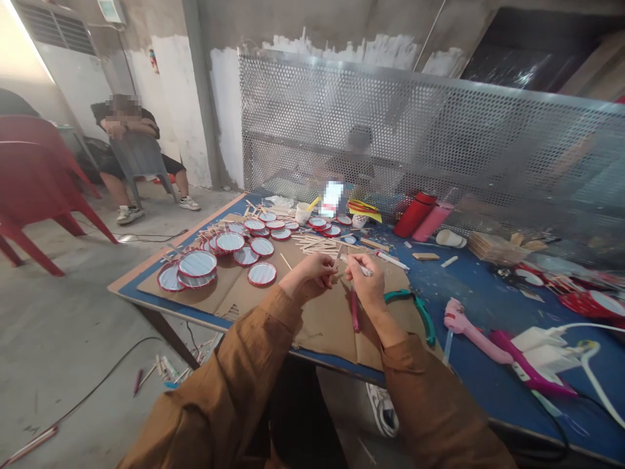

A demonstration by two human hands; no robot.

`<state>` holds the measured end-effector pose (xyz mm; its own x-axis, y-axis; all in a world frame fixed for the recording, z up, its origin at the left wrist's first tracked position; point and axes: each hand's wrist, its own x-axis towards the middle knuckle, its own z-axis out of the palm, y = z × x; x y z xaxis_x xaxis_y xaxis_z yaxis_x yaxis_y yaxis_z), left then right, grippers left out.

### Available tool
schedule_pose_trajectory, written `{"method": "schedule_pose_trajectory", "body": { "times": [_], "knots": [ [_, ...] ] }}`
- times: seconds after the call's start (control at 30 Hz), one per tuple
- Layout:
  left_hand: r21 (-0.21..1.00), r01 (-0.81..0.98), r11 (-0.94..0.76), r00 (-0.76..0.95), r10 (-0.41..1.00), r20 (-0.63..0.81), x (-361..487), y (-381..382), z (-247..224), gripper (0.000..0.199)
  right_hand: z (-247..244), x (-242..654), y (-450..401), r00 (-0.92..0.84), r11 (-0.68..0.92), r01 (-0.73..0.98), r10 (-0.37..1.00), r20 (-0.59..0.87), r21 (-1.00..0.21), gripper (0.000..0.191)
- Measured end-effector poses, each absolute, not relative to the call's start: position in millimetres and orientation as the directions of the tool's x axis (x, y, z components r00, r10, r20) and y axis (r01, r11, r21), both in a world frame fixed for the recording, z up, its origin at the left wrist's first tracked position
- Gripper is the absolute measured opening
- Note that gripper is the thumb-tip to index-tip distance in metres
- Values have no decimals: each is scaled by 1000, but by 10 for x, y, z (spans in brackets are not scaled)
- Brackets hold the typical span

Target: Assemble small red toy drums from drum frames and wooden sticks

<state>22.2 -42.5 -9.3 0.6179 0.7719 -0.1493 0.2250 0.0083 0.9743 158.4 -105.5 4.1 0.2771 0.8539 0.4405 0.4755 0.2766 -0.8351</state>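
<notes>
Above the cardboard sheet [322, 326], my left hand [316, 275] has its fingers bent together in a pinch; anything between them is too small to make out. Close beside it on the right, my right hand [366, 279] is closed around a slim white pen-like thing [365, 270]. The fingertips of both hands face each other, a small gap apart. Pale wooden sticks [312, 243] lie just beyond them. Below my right hand lies a tool with a dark pink handle [354, 312], and a teal curved handle [424, 312] is to its right.
Several red-rimmed round white pieces [262, 273] cover the left side. A pink glue gun [476, 335] and a magenta power strip [537, 371] lie right. Behind stand a lit phone [332, 198], a red bottle [414, 213] and a perforated metal screen [303, 104]. One person sits left, another behind the screen.
</notes>
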Motion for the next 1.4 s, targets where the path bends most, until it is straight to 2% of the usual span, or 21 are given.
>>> {"method": "schedule_pose_trajectory", "body": {
  "times": [0.33, 0.53, 0.8, 1.4],
  "knots": [
    [971, 237, -20, 614, 778, -134, 219, -442, -74, 15, 24, 1575, -1046, 251, 277, 466, 869, 426, -840, 31],
    [976, 216, 5, 618, 773, -140, 214, -460, -50, 14, 61, 1582, -1063, 330, 222, 464, 855, 400, -858, 31],
    [975, 223, 21, 623, 766, -159, 215, -446, -49, 13, 72, 1565, -1053, 337, 252, 409, 851, 402, -877, 30],
    [978, 211, -3, 624, 770, -132, 225, -394, -136, 12, 45, 1576, -1043, 290, 288, 448, 849, 442, -847, 28]
  ]
}}
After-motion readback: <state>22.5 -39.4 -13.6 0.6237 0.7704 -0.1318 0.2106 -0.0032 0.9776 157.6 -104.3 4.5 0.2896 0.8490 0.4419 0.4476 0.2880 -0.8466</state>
